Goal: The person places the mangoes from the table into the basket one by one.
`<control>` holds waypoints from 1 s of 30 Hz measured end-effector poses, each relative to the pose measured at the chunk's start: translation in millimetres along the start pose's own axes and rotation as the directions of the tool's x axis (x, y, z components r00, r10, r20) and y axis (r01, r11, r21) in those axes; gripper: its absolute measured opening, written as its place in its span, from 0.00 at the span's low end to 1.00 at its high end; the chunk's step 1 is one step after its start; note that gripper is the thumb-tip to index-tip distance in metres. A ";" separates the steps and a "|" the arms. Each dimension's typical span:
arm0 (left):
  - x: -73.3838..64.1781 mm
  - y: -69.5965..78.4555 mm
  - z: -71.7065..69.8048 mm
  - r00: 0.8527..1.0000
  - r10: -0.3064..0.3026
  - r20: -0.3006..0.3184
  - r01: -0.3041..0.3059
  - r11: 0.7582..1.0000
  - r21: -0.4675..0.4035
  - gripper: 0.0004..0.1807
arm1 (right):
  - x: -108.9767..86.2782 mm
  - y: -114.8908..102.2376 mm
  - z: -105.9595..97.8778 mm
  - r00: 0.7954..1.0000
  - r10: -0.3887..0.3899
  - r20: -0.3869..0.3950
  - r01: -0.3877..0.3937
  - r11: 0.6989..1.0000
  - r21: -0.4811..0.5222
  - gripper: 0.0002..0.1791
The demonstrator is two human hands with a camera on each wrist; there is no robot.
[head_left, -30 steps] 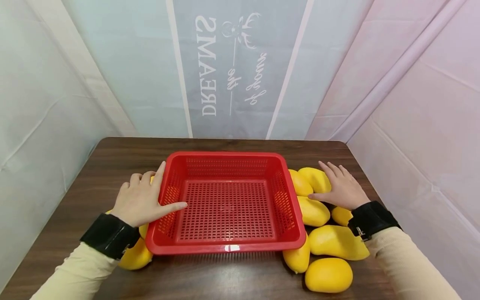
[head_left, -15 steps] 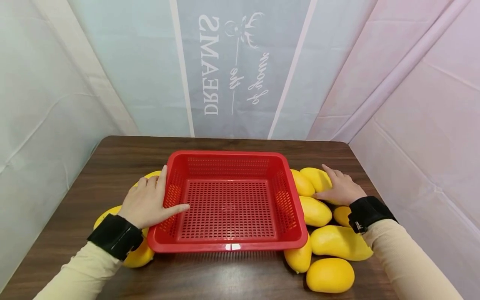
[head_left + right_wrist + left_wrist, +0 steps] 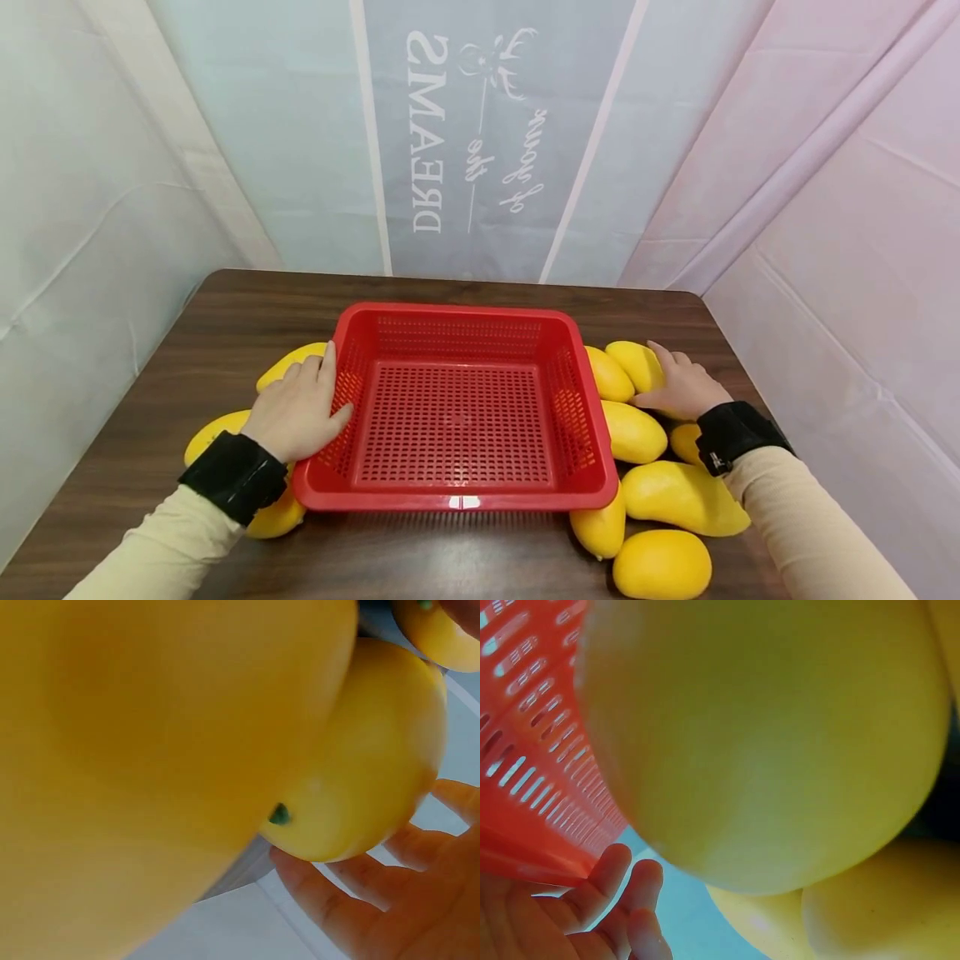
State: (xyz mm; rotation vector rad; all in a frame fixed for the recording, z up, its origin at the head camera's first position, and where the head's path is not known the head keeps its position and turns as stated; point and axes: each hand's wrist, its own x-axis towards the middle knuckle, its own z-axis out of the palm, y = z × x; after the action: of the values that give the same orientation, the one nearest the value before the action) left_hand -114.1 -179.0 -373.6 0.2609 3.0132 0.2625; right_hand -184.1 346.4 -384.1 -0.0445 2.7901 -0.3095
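Observation:
A red perforated plastic basket [image 3: 453,502] stands in the middle of the table, its inside bare. My left hand [image 3: 296,412] grips its left rim, thumb over the top and fingers along the outer wall; in the left wrist view the fingers [image 3: 646,881] bend just past the rim. Right of the basket lie several yellow mangoes. On the far one [image 3: 634,363] my right hand [image 3: 686,385] has its thumb and fingers about the right side. In the right wrist view the fingertips meet that mango [image 3: 375,750], near its green stem spot.
More mangoes [image 3: 288,362] lie left of the basket, partly under the left hand. Near the front right are a long mango [image 3: 684,497] and a rounder one [image 3: 662,564]. Behind the wooden table [image 3: 465,567] hangs a printed curtain [image 3: 480,167].
My left thumb has drawn back from over the basket onto its rim. The right hand has come down and its fingers have closed in on the far mango.

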 end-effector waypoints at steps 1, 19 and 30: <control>0.1 0.0 0.5 1.000 0.000 0.004 0.000 1.000 -0.001 0.52 | 0.1 0.6 0.1 1.000 0.003 0.005 -0.003 1.000 0.001 0.64; 4.7 2.7 0.4 0.996 -0.008 0.092 0.014 0.998 -0.066 0.51 | 3.7 8.5 -3.1 0.999 -0.008 -0.047 0.006 0.999 -0.047 0.57; 1.6 0.7 -1.9 0.996 -0.022 0.083 0.024 1.000 -0.020 0.51 | 2.9 -1.1 -10.7 0.993 -0.004 -0.121 0.000 1.000 -0.027 0.55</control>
State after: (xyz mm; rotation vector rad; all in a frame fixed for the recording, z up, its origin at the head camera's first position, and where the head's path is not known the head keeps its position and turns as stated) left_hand -115.8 -178.3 -371.8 0.2289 2.9276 0.2743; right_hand -190.3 347.3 -374.9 -0.0362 2.9152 -0.2837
